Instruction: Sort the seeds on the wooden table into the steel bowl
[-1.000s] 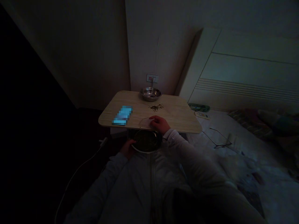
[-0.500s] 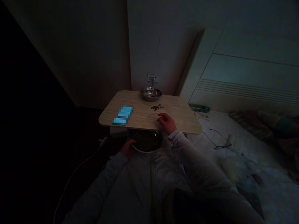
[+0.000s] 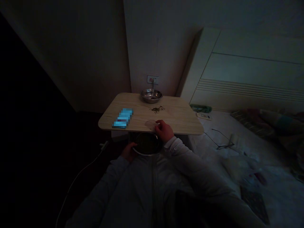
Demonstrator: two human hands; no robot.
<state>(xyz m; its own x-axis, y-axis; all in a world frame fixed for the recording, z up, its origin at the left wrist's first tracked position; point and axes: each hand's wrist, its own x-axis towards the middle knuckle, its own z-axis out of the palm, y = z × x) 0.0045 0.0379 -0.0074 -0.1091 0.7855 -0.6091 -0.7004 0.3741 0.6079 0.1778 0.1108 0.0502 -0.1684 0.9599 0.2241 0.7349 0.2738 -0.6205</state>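
Observation:
My left hand (image 3: 129, 152) grips the near-left rim of a metal bowl (image 3: 147, 154), which sits low at my lap, just under the table's front edge. Its inside is dark, and what lies in it is hard to make out. Over the front edge of the small wooden table (image 3: 178, 110), my right hand (image 3: 164, 130) has its fingers curled together. From its fingertips a thin, see-through, rounded piece (image 3: 150, 123) reaches left over the tabletop; its kind is unclear. Beyond it lies a loose scatter of small green beans or grains (image 3: 156, 109).
A second metal bowl (image 3: 151, 96) stands at the table's back edge, below a wall socket (image 3: 152, 79). A lit phone (image 3: 123, 118) lies at the left. To the right, a bed (image 3: 213, 125) carries a remote (image 3: 204, 116) and eyeglasses (image 3: 224, 146). A white cable (image 3: 79, 174) runs down the left.
My right hand has come lower and slightly left, nearer the lap bowl, and the see-through piece shows more plainly. My left hand stays on the bowl rim. The view has shifted a little.

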